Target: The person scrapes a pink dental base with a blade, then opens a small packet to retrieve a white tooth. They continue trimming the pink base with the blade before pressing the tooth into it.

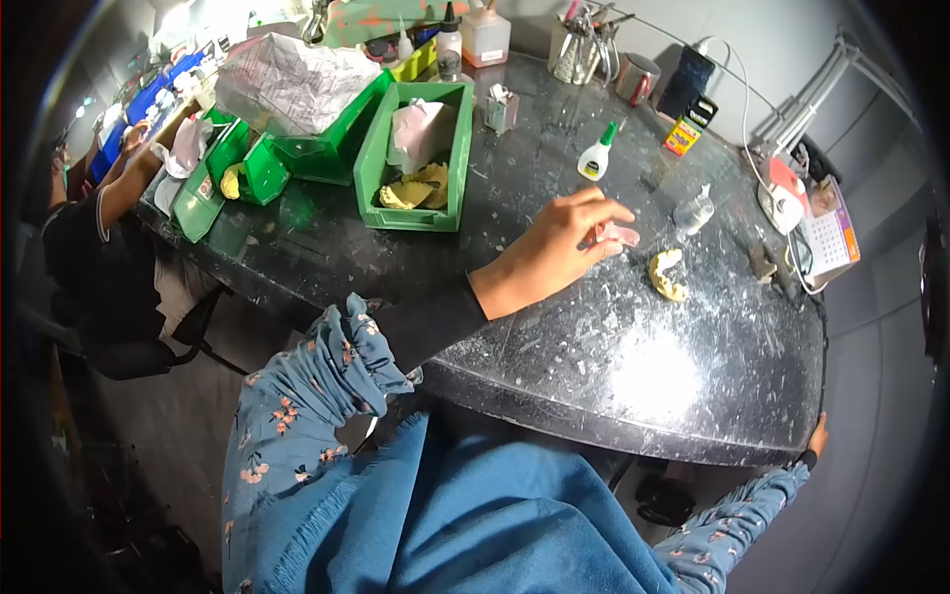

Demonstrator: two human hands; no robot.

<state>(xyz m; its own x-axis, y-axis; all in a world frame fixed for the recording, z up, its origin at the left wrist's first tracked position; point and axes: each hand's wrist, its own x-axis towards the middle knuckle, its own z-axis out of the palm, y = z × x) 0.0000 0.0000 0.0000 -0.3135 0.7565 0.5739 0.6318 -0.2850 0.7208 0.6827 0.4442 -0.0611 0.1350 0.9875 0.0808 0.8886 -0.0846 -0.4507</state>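
Observation:
My left hand (559, 243) is raised over the middle of the dark table, with thumb and fingers pinched on a small pink denture piece (618, 235). To the right of it a yellowish dental plaster cast (668, 275), horseshoe-shaped, lies on the tabletop. A small clear glass jar (695, 212) stands just behind the cast. Further back is a white glue bottle (596, 154) with a green cap. At the table's far right edge my right hand (818, 439) touches the rim; most of its fingers are hidden.
A green bin (465, 188) with plaster casts and pink paper stands left of centre, beside more green bins (341, 148). A yellow-and-black box (690, 127), a tool holder (577, 54), a mug (636, 79) and a calendar (834, 233) line the back. Another person (94, 257) sits at left.

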